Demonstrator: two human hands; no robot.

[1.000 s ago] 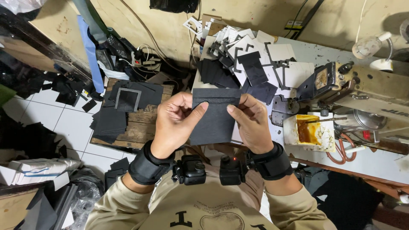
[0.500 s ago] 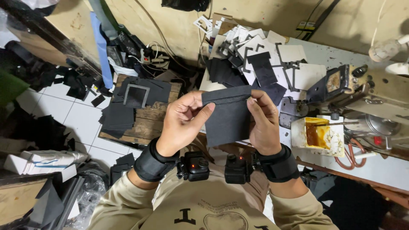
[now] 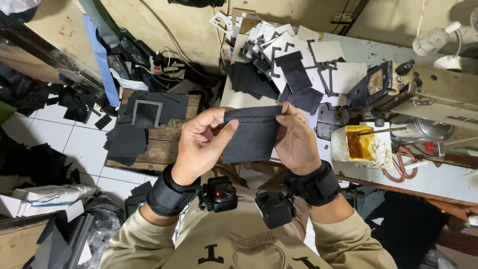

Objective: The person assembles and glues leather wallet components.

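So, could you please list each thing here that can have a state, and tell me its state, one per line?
Black fabric piece: held up in the air, top edge pinched by both hands.
Left hand: closed on the piece's left side.
Right hand: closed on the piece's right side.
Sewing machine: nothing visible under its needle.
Glue tray: open, yellow stained inside.
White card pieces: piled loosely on the table.
Wooden pallet: covered with black cut pieces.

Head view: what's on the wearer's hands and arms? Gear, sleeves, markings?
Both hands are bare, no gloves: left hand, right hand. Each wrist carries a wide black strap, the left wrist strap and the right wrist strap, with a small black camera mounted on its inner side: left camera shows a red light, right camera none. Beige long sleeves cover the forearms.
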